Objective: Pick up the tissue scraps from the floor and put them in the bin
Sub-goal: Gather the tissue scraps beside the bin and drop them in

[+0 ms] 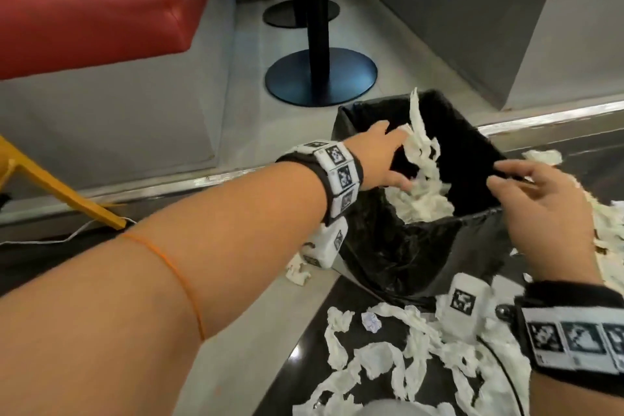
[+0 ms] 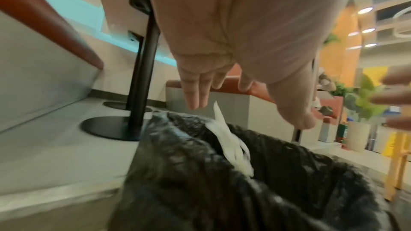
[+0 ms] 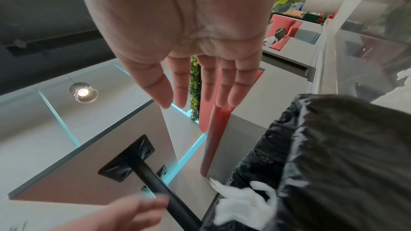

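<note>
A bin lined with a black bag stands on the floor, tilted toward me. My left hand hovers over its mouth with fingers straight and spread. A long white tissue strip hangs loose just below them, over more scraps piled inside the bin. My right hand floats above the bin's right rim, its fingers straight and holding nothing. Several torn tissue scraps litter the dark floor in front of the bin and to its right.
Two black table poles on round bases stand behind the bin. Red-cushioned benches flank them on grey plinths. A metal step edge crosses the floor. A yellow leg and a white cable lie at the left.
</note>
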